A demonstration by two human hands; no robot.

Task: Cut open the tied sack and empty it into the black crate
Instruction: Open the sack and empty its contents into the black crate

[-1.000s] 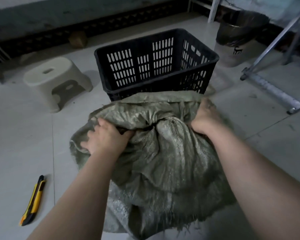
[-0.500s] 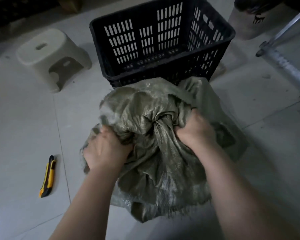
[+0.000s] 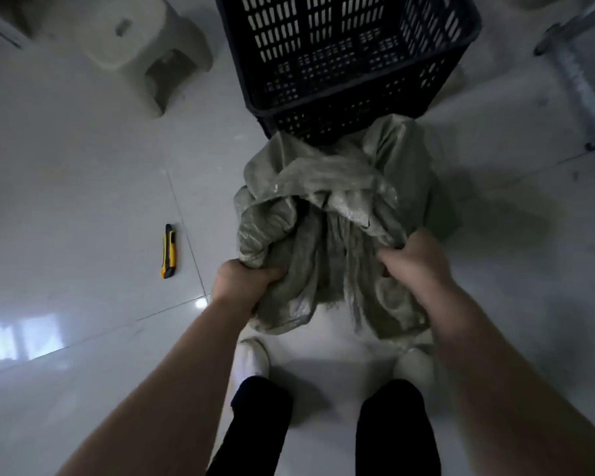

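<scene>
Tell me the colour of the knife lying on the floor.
Yellow and black utility knife, seen in the head view.

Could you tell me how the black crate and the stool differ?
The black crate is dark, slotted and open-topped; the stool is pale with a seat on top. The sack reaches the crate; the stool stands apart from it. Both sit upright on the floor.

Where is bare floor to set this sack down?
Bare tile left, between the utility knife and the stool, and right, between the sack and the metal frame. Crowded ahead at the black crate and below at the shoes.
</scene>
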